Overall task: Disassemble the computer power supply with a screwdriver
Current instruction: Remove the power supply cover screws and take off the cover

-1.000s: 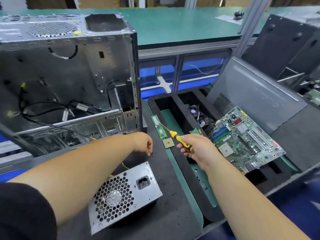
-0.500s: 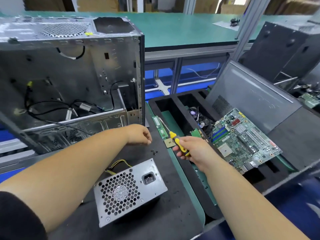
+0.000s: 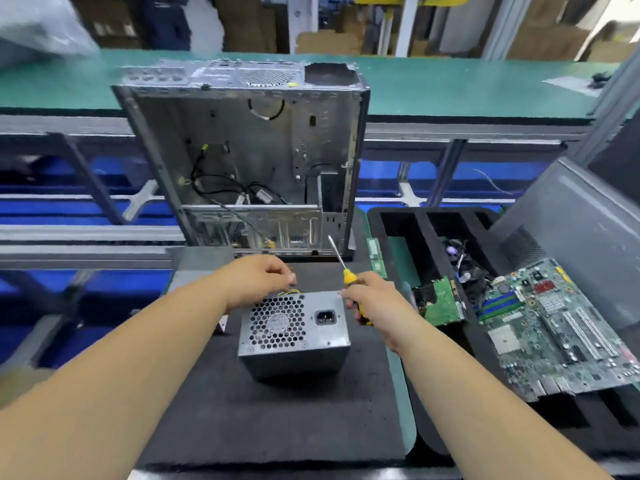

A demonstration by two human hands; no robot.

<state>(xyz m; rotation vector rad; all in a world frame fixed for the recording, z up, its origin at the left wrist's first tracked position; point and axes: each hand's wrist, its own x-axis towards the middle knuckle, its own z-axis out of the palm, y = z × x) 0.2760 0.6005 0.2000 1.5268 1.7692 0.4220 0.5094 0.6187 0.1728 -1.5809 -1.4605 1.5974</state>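
Black foam mat (image 3: 277,417), grey vented power supply (image 3: 294,327), upright

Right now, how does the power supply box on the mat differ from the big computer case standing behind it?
The power supply is a small closed metal box with a honeycomb fan grille and a socket, while the computer case is far larger and open-sided, showing loose cables inside. The power supply sits on the black mat between both hands; the computer case stands upright beyond them, untouched. Both are bare grey metal.
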